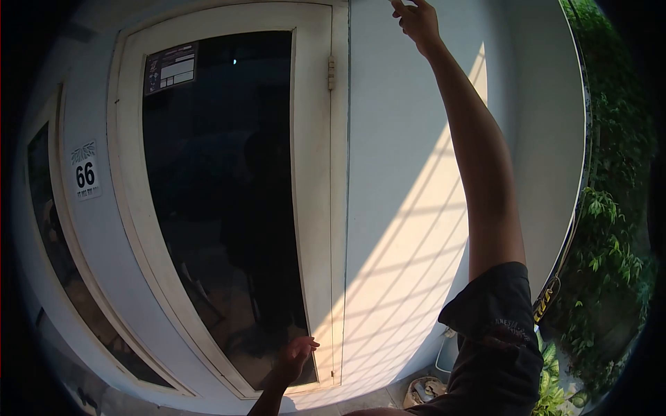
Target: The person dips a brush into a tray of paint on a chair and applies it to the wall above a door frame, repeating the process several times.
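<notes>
My right hand (418,24) is raised high at the top edge, in front of the pale wall (395,139). Its fingers are bent together around something cut off by the frame, which I cannot make out. Low in the view, my left hand (300,350) is near the bottom right corner of the dark glass pane (215,152), fingers loosely apart and holding nothing visible. The glass sits in a cream door frame (316,173) with a hinge (331,73) on its right side. A printed sticker (171,68) is on the upper left glass.
A plate reading 66 (85,171) is on the wall at left, beside a narrow window (52,229). Sunlight with grid shadows falls on the right wall. Green plants (607,208) grow at far right. A round container (424,392) stands on the floor below.
</notes>
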A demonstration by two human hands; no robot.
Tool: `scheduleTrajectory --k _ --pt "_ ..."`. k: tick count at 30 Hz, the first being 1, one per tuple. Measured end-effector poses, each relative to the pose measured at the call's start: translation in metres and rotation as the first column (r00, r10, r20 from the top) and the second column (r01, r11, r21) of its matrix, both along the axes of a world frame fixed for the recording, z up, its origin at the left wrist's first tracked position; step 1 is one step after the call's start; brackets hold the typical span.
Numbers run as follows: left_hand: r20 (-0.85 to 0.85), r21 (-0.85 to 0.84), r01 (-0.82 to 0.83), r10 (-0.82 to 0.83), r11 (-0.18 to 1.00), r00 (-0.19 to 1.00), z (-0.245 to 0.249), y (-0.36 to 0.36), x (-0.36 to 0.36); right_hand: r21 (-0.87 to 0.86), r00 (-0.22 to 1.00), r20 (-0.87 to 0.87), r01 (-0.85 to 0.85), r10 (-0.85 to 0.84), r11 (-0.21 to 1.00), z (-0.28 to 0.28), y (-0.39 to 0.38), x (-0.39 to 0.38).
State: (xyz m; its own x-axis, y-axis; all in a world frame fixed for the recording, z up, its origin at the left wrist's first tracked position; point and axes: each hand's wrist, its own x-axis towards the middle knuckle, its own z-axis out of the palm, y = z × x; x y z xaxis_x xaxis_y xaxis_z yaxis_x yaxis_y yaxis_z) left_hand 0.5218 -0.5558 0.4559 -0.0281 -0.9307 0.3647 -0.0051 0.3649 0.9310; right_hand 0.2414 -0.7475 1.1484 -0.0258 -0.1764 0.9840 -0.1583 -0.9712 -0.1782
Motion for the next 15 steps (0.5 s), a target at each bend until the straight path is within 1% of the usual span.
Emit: scheduleTrajectory --k 2,3,5,6,7,8,9,10,12,13,15 --pt "-0.006 -0.015 -0.01 0.01 1.0 1.0 -0.006 -0.006 -0.005 -0.098 0.991 0.077 0.115 -0.107 0.989 0.014 -0.016 -0.005" --pt "-0.009 -0.031 -0.014 0.014 0.999 1.0 -0.007 -0.007 -0.007 -0.098 0.992 0.076 0.109 -0.102 0.989 0.013 -0.022 -0.01" --pt "-0.032 -0.034 -0.035 0.034 0.999 0.999 -0.008 -0.007 -0.012 -0.089 0.955 0.248 0.19 -0.163 0.978 0.01 -0.034 -0.018" --pt "-0.056 -0.031 -0.051 0.049 0.998 0.997 -0.009 -0.005 -0.015 -0.033 0.972 0.234 0.038 -0.029 0.999 -0.006 -0.022 -0.02" --pt "-0.058 -0.029 -0.058 0.056 0.998 0.997 -0.01 -0.005 -0.016 -0.031 0.973 0.231 0.031 -0.023 0.999 -0.012 -0.024 -0.02" --pt "-0.06 -0.012 -0.068 0.067 0.998 0.996 -0.01 -0.004 -0.018 -0.033 0.982 0.191 0.013 -0.006 0.999 -0.016 -0.025 -0.02" --pt "-0.061 0.005 -0.078 0.078 0.997 0.995 -0.01 -0.005 -0.021 -0.034 0.989 0.15 -0.005 0.01 0.999 -0.017 -0.028 -0.02" --pt "-0.064 0.003 -0.085 0.085 0.996 0.994 -0.009 -0.005 -0.023 -0.036 0.989 0.147 -0.013 0.018 0.999 -0.012 -0.03 -0.017" --pt "-0.044 0.025 -0.112 0.113 0.993 0.993 -0.006 -0.007 -0.027 -0.08 1.0 -0.022 0.015 -0.017 0.997 0.006 -0.033 -0.01" --pt "-0.044 0.022 -0.118 0.119 0.993 0.992 -0.004 -0.009 -0.029 -0.083 1.0 -0.021 0.009 -0.011 0.997 0.014 -0.034 -0.008" --pt "-0.02 -0.009 -0.139 0.139 0.99 0.99 -0.002 -0.012 -0.034 -0.128 0.985 0.111 0.143 -0.129 0.981 0.026 -0.029 -0.003"
